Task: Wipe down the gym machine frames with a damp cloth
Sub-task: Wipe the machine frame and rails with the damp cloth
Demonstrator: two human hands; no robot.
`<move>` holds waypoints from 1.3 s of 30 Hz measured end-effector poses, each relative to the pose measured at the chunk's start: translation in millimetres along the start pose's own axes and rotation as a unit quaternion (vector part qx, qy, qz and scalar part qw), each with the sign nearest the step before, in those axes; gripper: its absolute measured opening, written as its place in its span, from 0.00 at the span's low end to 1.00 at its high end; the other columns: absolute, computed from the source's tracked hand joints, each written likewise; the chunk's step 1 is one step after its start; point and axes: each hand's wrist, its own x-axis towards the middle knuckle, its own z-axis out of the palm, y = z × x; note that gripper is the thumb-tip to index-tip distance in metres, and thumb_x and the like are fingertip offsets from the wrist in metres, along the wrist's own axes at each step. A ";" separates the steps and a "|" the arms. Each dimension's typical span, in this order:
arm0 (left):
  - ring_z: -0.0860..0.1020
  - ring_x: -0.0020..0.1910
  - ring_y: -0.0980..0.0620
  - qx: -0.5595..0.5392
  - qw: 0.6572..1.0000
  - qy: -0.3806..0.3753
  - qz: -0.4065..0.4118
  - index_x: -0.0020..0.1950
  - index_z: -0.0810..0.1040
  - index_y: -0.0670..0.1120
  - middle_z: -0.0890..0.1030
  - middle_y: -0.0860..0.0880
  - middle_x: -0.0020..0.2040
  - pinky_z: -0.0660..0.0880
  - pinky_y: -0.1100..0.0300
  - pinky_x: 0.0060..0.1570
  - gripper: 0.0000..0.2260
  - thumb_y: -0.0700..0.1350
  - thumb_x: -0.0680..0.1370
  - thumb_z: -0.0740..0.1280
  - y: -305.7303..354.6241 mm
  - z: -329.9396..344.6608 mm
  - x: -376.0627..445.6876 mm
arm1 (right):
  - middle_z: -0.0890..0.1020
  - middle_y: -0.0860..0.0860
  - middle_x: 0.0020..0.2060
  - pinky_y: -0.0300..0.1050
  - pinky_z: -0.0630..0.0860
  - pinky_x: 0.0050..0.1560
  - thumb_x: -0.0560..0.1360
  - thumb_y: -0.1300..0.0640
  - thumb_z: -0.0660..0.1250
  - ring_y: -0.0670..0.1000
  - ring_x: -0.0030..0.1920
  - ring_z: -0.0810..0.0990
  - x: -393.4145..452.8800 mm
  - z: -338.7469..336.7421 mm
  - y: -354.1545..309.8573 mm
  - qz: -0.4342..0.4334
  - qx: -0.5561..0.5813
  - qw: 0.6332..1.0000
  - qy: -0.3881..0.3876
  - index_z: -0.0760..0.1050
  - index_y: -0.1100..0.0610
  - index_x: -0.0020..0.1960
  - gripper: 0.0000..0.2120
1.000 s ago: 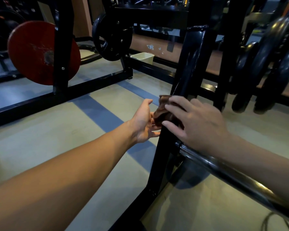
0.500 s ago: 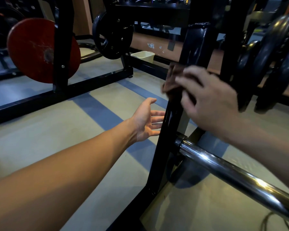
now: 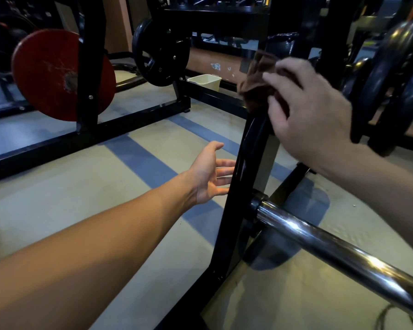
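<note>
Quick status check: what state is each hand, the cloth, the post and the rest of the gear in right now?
Right hand: presses the cloth on the post.
Left hand: open, fingers spread beside the post, holding nothing.
Crumpled brown cloth: bunched against the post.
Black upright frame post: standing, glossy.
Chrome steel bar: seated in the post.
Red round weight plate: racked.
Cream plastic bin: upright on the floor.

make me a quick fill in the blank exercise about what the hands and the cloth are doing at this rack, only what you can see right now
1. The brown cloth is pressed against the black upright post by the ____ hand.
2. The left hand is open and holds ____.
3. The chrome bar sticks out from the post ____ the cloth.
4. The plate on the far left rack is ____ in colour.

Missing words: right; nothing; below; red
</note>
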 end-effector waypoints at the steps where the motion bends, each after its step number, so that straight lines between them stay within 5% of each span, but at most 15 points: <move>1: 0.83 0.55 0.45 0.002 1.000 0.001 0.000 0.62 0.80 0.41 0.86 0.43 0.53 0.76 0.46 0.64 0.27 0.61 0.81 0.56 0.5 0.8 -0.4 | 0.72 0.49 0.72 0.55 0.79 0.46 0.83 0.48 0.60 0.59 0.53 0.79 -11.1 3.8 -5.1 -0.016 -0.001 1.000 -0.016 0.74 0.51 0.73 0.20; 7: 0.83 0.51 0.45 0.014 1.000 0.006 0.016 0.57 0.79 0.42 0.84 0.44 0.48 0.76 0.45 0.64 0.24 0.61 0.81 0.57 1.6 6.0 -4.1 | 0.75 0.49 0.68 0.48 0.75 0.39 0.80 0.48 0.63 0.56 0.46 0.80 -65.4 14.3 -27.6 -0.121 -0.020 0.983 -0.135 0.76 0.51 0.70 0.20; 17: 0.84 0.54 0.44 0.012 1.000 0.016 0.002 0.58 0.81 0.41 0.87 0.44 0.50 0.77 0.44 0.64 0.26 0.60 0.82 0.56 2.8 6.0 -7.1 | 0.72 0.48 0.71 0.54 0.77 0.49 0.84 0.51 0.59 0.58 0.54 0.78 13.8 -6.3 -0.1 -0.005 -0.029 1.000 -0.008 0.72 0.52 0.74 0.20; 25: 0.84 0.56 0.44 0.013 1.000 0.015 0.005 0.59 0.81 0.41 0.87 0.43 0.51 0.76 0.44 0.65 0.27 0.61 0.81 0.56 2.7 5.6 -4.9 | 0.77 0.49 0.68 0.49 0.75 0.42 0.81 0.51 0.62 0.57 0.49 0.81 -35.3 8.5 -13.2 -0.078 -0.027 0.995 -0.059 0.77 0.51 0.70 0.18; 33: 0.83 0.57 0.44 0.014 1.000 0.015 0.006 0.60 0.81 0.41 0.87 0.43 0.52 0.76 0.44 0.65 0.26 0.61 0.82 0.55 1.1 4.1 -5.0 | 0.73 0.47 0.72 0.56 0.77 0.53 0.84 0.51 0.58 0.58 0.58 0.79 24.1 -6.8 4.4 -0.006 -0.028 1.000 -0.002 0.72 0.50 0.74 0.20; 39: 0.84 0.51 0.45 0.011 1.000 0.016 0.004 0.60 0.81 0.41 0.87 0.44 0.49 0.78 0.47 0.60 0.26 0.61 0.81 0.56 2.2 5.1 -3.4 | 0.76 0.49 0.69 0.52 0.76 0.46 0.81 0.50 0.62 0.59 0.50 0.79 -17.8 4.8 -11.9 -0.048 -0.021 0.997 -0.058 0.76 0.52 0.71 0.19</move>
